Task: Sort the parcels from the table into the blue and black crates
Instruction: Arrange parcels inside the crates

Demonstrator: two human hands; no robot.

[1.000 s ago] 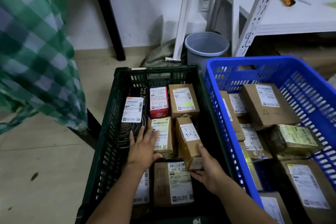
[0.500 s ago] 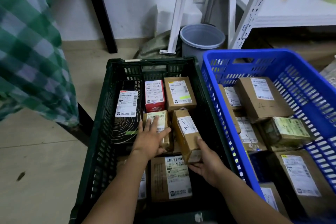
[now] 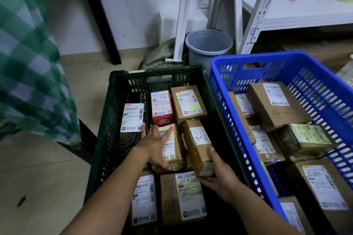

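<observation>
In the black crate (image 3: pixel 107 129), the long brown parcel (image 3: pixel 198 139) lies tipped, pointing away from the person. The right hand (image 3: pixel 219 177) grips its near end, and the left hand (image 3: pixel 152 147) lies flat on the small parcel (image 3: pixel 172 149) beside it.

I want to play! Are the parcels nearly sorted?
Many parcels already lie in the black crate and blue crate. The right hand grips the 1-2 parcel; the left hand presses the yellowish parcel beside it. The tabletop is unseen, so what's left is unknown.
</observation>
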